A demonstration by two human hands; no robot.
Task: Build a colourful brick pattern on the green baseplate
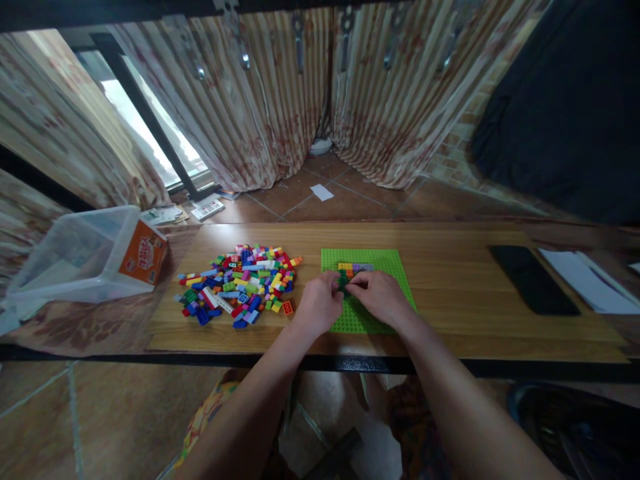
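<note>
A bright green studded baseplate (367,322) lies flat on the wooden board, partly covered by my hands. On its upper part stands a small cluster of toy building bricks, with yellow bricks (345,266), an orange one and greyish-purple bricks (363,267) showing. My left hand (321,300) comes in from the left, its fingers closed at a dark green brick (343,276) in front of the cluster. From the right, my right hand (383,298) pinches at the same dark green piece. The fingers hide most of the contact, so whether it is pressed down cannot be made out.
Left of the baseplate spreads a heap of loose coloured bricks (245,283). A clear plastic bin (85,257) with an orange label stands at the far left. Toward the right lie a black flat object (533,280) and white papers (590,280). The board's front edge runs under my forearms.
</note>
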